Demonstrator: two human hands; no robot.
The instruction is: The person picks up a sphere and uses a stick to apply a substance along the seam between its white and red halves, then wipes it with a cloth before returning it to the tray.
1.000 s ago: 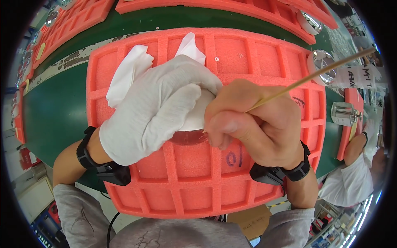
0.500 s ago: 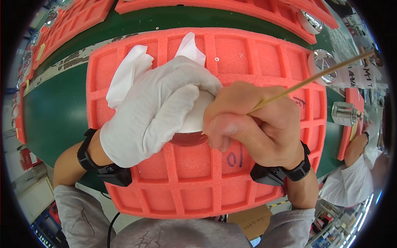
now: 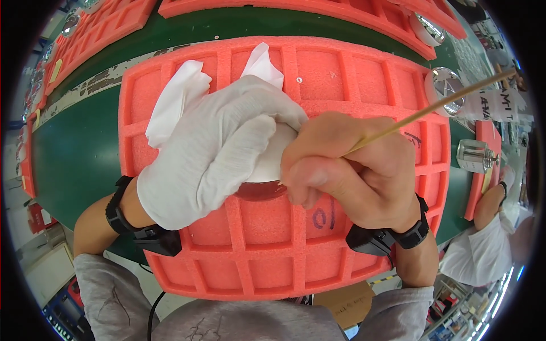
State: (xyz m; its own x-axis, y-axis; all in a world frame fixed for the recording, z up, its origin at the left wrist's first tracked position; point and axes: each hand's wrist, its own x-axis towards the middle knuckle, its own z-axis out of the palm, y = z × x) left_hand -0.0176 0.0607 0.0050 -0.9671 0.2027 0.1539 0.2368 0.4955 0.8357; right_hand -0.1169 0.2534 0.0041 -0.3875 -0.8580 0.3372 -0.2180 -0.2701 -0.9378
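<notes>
My left hand, in a white cloth glove, is closed around a round piece with a white upper face and a smooth rim that shows reddish over the foam. The glove hides much of this piece, so its exact kind is unclear. White wipes stick out from behind the glove. My bare right hand pinches a thin wooden stick, its long end slanting up to the right. The stick's lower tip is mostly hidden by my fingers, close to the right side of the round piece's rim.
Beneath my hands lies a red foam tray with square pockets on a green table. To its right stand a glass bottle with a metal top and a shiny round dish. Another person's arm rests at far right.
My right hand and the stick have shifted very slightly to the right. My left hand keeps its hold on the round piece.
</notes>
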